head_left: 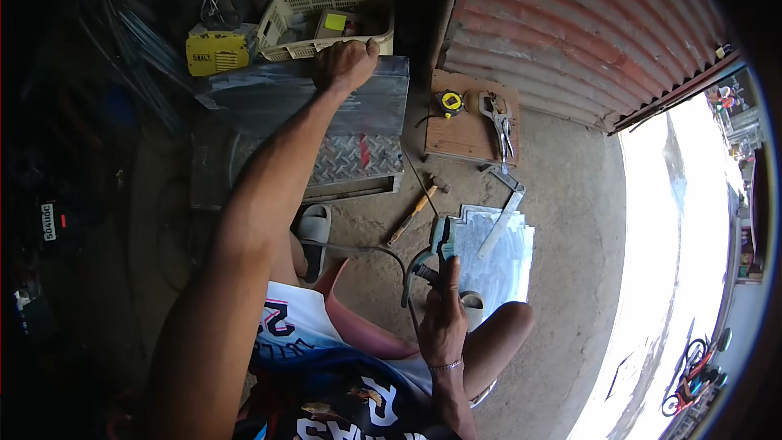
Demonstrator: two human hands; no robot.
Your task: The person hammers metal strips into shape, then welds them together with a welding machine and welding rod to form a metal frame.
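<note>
My left hand (349,65) is closed over the top edge of a bent grey sheet-metal piece (371,102), which stands upright. Below that sheet lies a diamond-plate metal surface (338,156) with a red mark. My right hand (444,327), with a bracelet at the wrist, is closed on a dark green spring clamp (444,238) that has a cable on it. One finger lies stretched along the clamp. Under the clamp, a shiny flat metal sheet (513,257) with notched corners rests on the floor, and a try square (501,224) lies across it.
A hammer (415,212) lies on the concrete floor. On a low wooden stool (456,134) sit a tape measure (449,103) and locking pliers (498,118). Behind the upright sheet stand a yellow machine (218,50) and a plastic crate (285,12). A corrugated metal wall (562,24) rises at right.
</note>
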